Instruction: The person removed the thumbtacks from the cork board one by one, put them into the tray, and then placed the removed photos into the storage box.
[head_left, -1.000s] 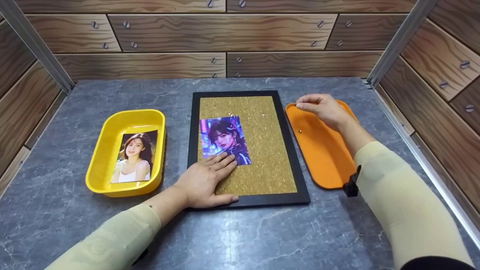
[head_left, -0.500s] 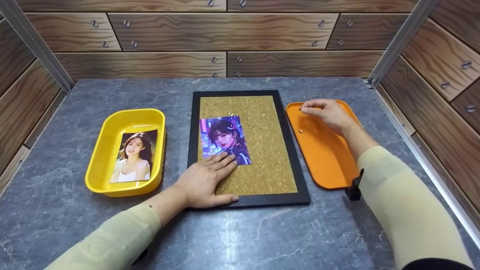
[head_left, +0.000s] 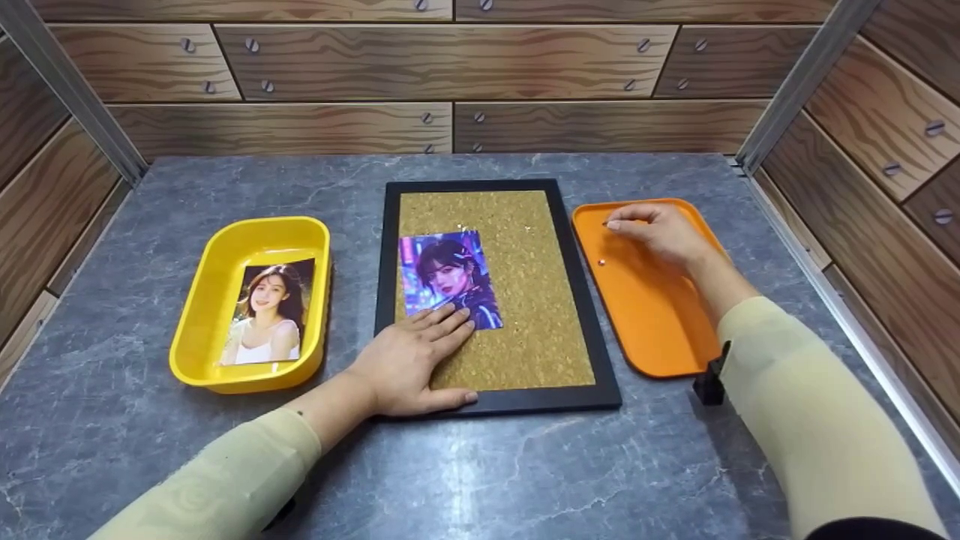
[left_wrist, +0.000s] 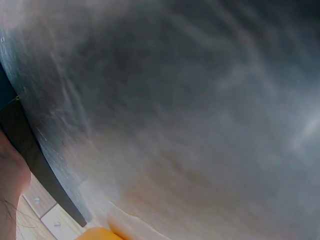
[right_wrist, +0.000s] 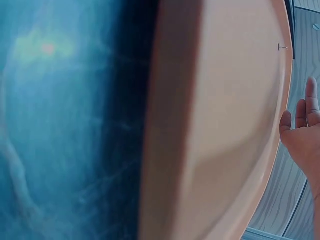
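My left hand [head_left: 409, 367] lies flat on the lower left of a black-framed cork board [head_left: 544, 300], its fingers touching the bottom of a purple portrait picture [head_left: 450, 268]. A shiny spot, apparently a tack, shows at the picture's top edge. My right hand [head_left: 654, 231] is above the orange tray [head_left: 649, 322], thumb and forefinger pinching a tiny dark-tipped thing, apparently a thumbtack [head_left: 605, 223]. Another thumbtack [right_wrist: 279, 47] lies on the tray, its pin visible in the right wrist view. The left wrist view shows mostly blurred tabletop and the board's dark edge [left_wrist: 45, 175].
Left of the board stands a yellow bin [head_left: 191, 322] holding a photo [head_left: 268, 319] of a person in a white top. Everything sits on a grey marbled table [head_left: 525, 480]. Wood-patterned walls [head_left: 450, 64] enclose the back and sides.
My right hand has moved slightly right and down, from the tray's far left corner to further over the tray, still pinching. My left hand and the picture have stayed put.
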